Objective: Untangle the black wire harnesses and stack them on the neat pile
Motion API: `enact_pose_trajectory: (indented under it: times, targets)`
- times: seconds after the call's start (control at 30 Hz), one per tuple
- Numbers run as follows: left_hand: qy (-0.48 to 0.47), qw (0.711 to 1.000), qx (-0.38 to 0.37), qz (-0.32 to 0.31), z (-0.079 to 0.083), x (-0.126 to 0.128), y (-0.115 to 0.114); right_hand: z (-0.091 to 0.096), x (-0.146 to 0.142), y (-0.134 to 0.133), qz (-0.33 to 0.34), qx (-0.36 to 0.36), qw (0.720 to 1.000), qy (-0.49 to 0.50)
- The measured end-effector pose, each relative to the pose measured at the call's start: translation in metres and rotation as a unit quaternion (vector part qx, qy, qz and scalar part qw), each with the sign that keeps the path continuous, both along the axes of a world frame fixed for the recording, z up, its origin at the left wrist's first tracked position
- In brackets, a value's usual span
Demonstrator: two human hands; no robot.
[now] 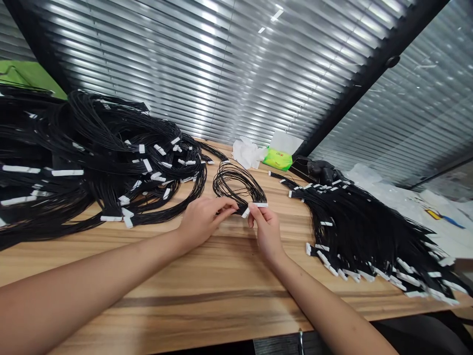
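Honey-toned wood tabletop carries a big tangled heap of black wires along its left side and a fanned wire bundle toward its right edge, both tipped with white connectors. Near the middle, a small wire loop rises between the hands: the right hand pinches a white connector, and the left hand closes on the loop's strands. The wires should prove light, limp and snag-prone; the stiff connector looks the surest hold.
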State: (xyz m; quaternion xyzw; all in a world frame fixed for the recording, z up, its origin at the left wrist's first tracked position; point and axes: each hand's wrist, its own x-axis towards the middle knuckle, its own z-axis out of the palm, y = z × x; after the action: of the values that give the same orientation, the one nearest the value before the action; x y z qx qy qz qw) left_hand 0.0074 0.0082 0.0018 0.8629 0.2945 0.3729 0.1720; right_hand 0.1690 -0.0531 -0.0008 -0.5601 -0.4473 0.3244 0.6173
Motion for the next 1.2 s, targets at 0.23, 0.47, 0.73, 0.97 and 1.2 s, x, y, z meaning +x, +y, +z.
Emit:
enact_pose_trajectory:
  times: [0.23, 0.47, 0.73, 0.97, 1.2]
  targets:
    - [0.051, 0.995, 0.084, 0.0, 0.002, 0.002, 0.0, 0.0, 0.002, 0.001, 0.012, -0.004, 1.0, -0.023]
    - [0.049, 0.996, 0.075, 0.012, 0.005, 0.0, -0.001, -0.001, 0.003, 0.002, -0.005, 0.003, 1.0, 0.03]
    - [-0.024, 0.999, -0.018, 0.029, 0.001, -0.003, 0.008, 0.006, 0.003, 0.007, 0.009, 0.045, 0.956, 0.289]
    - [-0.087, 0.994, -0.066, 0.001, 0.006, -0.002, 0.01, 0.011, -0.002, 0.003, 0.063, 0.038, 0.936, 0.346]
    - [-0.139, 0.98, -0.138, 0.013, -0.008, 0.001, 0.019, 0.008, -0.006, -0.004, 0.103, 0.023, 0.963, 0.249]
